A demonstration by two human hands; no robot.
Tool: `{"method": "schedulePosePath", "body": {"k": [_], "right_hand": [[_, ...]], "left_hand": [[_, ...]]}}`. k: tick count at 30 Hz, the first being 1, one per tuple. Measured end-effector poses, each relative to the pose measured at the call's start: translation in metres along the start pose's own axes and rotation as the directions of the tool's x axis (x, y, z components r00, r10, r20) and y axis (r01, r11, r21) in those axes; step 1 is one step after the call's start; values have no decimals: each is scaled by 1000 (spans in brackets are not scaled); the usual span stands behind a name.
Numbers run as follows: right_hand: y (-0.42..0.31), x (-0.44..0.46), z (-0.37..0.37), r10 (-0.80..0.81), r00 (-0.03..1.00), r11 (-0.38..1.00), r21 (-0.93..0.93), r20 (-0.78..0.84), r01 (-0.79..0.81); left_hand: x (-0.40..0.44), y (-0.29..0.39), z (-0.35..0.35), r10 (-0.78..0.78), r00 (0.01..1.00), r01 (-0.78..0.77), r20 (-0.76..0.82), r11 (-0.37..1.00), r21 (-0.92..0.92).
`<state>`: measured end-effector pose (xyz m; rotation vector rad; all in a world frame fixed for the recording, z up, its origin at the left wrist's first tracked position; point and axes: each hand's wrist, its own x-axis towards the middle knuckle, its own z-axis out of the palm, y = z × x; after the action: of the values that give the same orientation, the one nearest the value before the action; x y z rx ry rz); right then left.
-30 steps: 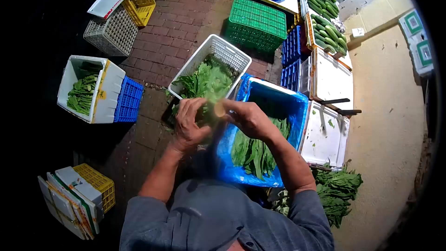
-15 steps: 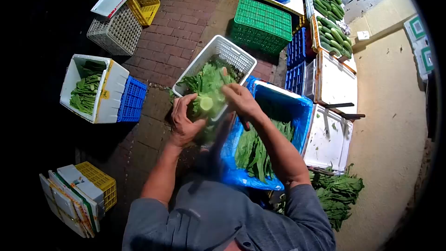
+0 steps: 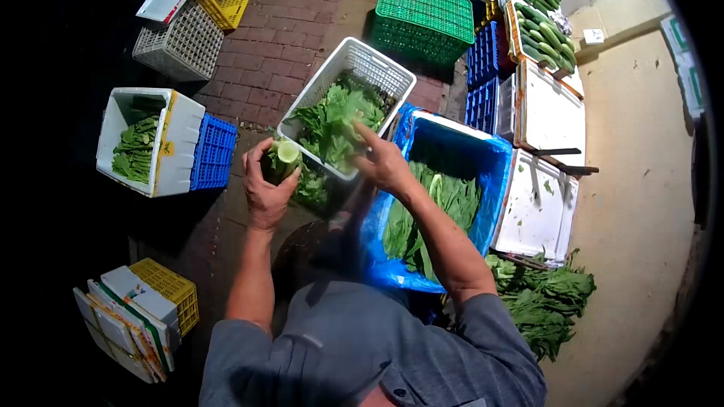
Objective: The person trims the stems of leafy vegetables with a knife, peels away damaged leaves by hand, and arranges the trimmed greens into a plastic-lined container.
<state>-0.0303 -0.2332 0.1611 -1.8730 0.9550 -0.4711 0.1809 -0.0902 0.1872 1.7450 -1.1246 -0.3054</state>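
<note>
The left hand (image 3: pixel 265 194) wraps its fingers around a thick green vegetable stalk (image 3: pixel 287 153), its pale round cut end upward, just outside the left corner of a white rectangular perforated plastic basket (image 3: pixel 369 64) containing green leaves (image 3: pixel 335 117). The right hand (image 3: pixel 387 167) is by the basket's right-hand side; I cannot tell whether its blurred fingers grip anything.

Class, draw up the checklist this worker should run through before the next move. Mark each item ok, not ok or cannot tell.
1. Green vegetable stalk with round, pale cut end in left hand: ok.
2. Cut end facing the camera: ok.
3. Right hand free of objects: cannot tell, fingers blurred.
4. White perforated plastic crate open-topped: ok.
5. Box lined with blue plastic sheet uncovered, long green leaves visible: ok.
</note>
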Motion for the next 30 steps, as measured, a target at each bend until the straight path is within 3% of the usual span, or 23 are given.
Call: {"method": "schedulePosePath", "body": {"k": [2,3,4,5,6,8,9,10,12,14,17,20,22,24,26,28,30], "right_hand": [[12,-12,5,128,991,992,-8,-44,-129],[17,-11,12,68,997,995,75,-20,-67],[22,-22,13,295,946,896,306,132,-322],[25,-36,13,453,832,682,477,321,-555],[15,-49,10,519,674,380,565,525,-733],[33,-73,17,482,598,123,626,640,-770],[26,-83,13,488,634,37,712,599,-701],[20,-89,6,384,702,-195,796,599,-573],[23,-105,-13,278,797,-362,827,537,-431],[30,-128,-32,238,853,-424,839,465,-340],[44,-166,-58,188,916,-491,842,355,-226],[62,-213,-84,83,976,-588,801,200,-115],[78,-246,-100,31,996,-627,778,79,-42],[89,-288,-124,242,969,-508,843,-59,178],[97,-334,-152,357,914,-407,848,-194,340],[102,-381,-180,445,843,-310,831,-303,463],[104,-430,-203,519,762,-211,806,-387,553]], "left_hand": [[2,11,-4,115,992,-118,51,992,54],[1,23,-3,162,982,-172,95,979,109],[2,29,2,297,947,-311,119,943,118],[0,35,9,351,921,-365,167,929,58],[-4,43,18,407,888,-415,214,910,-10],[-13,63,38,520,795,-492,312,854,-169],[-18,77,46,565,727,-521,389,824,-223],[-25,89,54,607,647,-543,461,791,-282],[-46,104,81,711,495,-623,499,691,-367],[-57,126,99,731,301,-629,612,634,-449],[-73,163,115,738,99,-674,667,543,-501],[-80,202,128,784,102,-599,612,540,-592],[-88,219,141,762,206,-506,614,620,-600],[-103,222,161,733,302,-431,610,676,-598],[-126,226,185,594,344,-314,728,803,-506],[-158,216,210,395,315,-52,863,915,-400],[-201,219,238,170,161,236,972,950,-205]]}}
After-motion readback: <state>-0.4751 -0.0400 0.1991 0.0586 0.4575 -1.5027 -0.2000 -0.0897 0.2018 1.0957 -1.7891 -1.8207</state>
